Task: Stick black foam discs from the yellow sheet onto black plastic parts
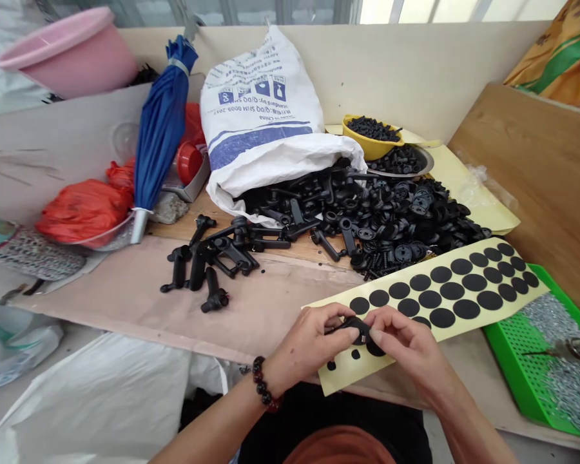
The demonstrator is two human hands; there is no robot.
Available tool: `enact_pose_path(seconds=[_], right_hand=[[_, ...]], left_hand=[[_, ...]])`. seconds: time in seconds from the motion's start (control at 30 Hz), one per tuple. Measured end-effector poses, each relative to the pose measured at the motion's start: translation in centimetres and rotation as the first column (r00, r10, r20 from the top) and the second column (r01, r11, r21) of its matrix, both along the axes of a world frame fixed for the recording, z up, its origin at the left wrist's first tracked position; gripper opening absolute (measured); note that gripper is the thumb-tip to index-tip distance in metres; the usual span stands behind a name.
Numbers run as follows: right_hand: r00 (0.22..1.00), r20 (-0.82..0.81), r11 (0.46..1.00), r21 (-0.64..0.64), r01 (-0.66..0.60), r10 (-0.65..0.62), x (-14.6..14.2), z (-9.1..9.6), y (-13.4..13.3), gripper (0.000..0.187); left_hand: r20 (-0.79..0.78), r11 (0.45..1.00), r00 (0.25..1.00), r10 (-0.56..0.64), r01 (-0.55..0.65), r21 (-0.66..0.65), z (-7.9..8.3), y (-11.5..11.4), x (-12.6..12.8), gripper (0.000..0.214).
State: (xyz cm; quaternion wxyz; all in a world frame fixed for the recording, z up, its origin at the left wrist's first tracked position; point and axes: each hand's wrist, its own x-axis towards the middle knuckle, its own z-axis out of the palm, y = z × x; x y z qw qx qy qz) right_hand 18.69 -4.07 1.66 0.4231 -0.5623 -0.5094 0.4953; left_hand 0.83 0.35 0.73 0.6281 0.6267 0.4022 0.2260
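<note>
Workbench (275, 299), bag (265, 113) w/ inverted "China", L hand (314, 338), R hand (408, 338) both pinching blk part (356, 326)

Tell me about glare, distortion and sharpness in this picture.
Head view: bright window panes at the top look washed out; the pink basin near the left edge looks stretched and soft; the left hand and right hand look fairly clear; the heaped black parts partly blend together.

1. Left hand (302, 348), right hand (413, 345): bare, forearms (217, 415) too.
2. Bracelet (260, 381) on left wrist (279, 379): round shiny beads (258, 366), mostly black, some dark red.
3. Top (339, 446): rust-orange, partly visible.
4. Lap cloth (294, 412): black, garment type unclear.
</note>
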Motion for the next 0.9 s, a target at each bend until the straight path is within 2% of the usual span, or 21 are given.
enact_pose_path(seconds=[0.17, 0.33, 0.5, 0.57, 0.67, 0.8, 0.83, 0.9], right_hand=[[0.997, 0.073, 1.0, 0.014, 0.015, -0.016, -0.3, 0.5, 0.1, 0.018], [0.998, 0.056, 1.0, -0.012, 0.004, -0.003, -0.5, 0.6, 0.2, 0.018], [0.999, 0.039, 1.0, -0.014, 0.015, -0.015, -0.6, 0.7, 0.2, 0.017], [1.0, -0.015, 0.999, -0.041, 0.018, -0.018, -0.4, 0.6, 0.1, 0.018], [0.978, -0.208, 0.991, -0.131, -0.005, -0.022, 0.0, 0.2, -0.1, 0.018], [0.872, -0.478, 0.978, -0.209, 0.005, -0.107, 0.4, -0.6, -0.3, 0.026], [0.86, -0.493, 0.979, -0.201, 0.031, -0.128, 0.4, -0.8, -0.3, 0.028], [0.893, -0.434, 0.99, -0.119, 0.073, -0.118, 0.1, -1.0, -0.4, 0.029]], left_hand=[[-0.021, 0.989, 0.996, 0.088, -0.085, 0.124, 0.0, -0.8, 0.2, 0.021], [-0.063, 0.966, 0.988, 0.138, -0.12, 0.229, 0.2, -1.2, 0.2, 0.017], [-0.034, 0.961, 0.985, 0.168, -0.155, 0.23, 0.0, -1.1, 0.3, 0.021], [-0.021, 0.959, 0.983, 0.18, -0.171, 0.228, 0.0, -1.2, 0.3, 0.022], [0.014, 0.95, 0.98, 0.198, -0.195, 0.243, -0.1, -1.4, 0.2, 0.021], [0.125, 0.957, 0.967, 0.22, -0.239, 0.166, 0.1, -1.7, -0.3, 0.022], [0.146, 0.959, 0.964, 0.222, -0.243, 0.146, 0.1, -1.7, -0.3, 0.022], [0.161, 0.961, 0.962, 0.221, -0.242, 0.131, 0.3, -1.6, -0.4, 0.022]])
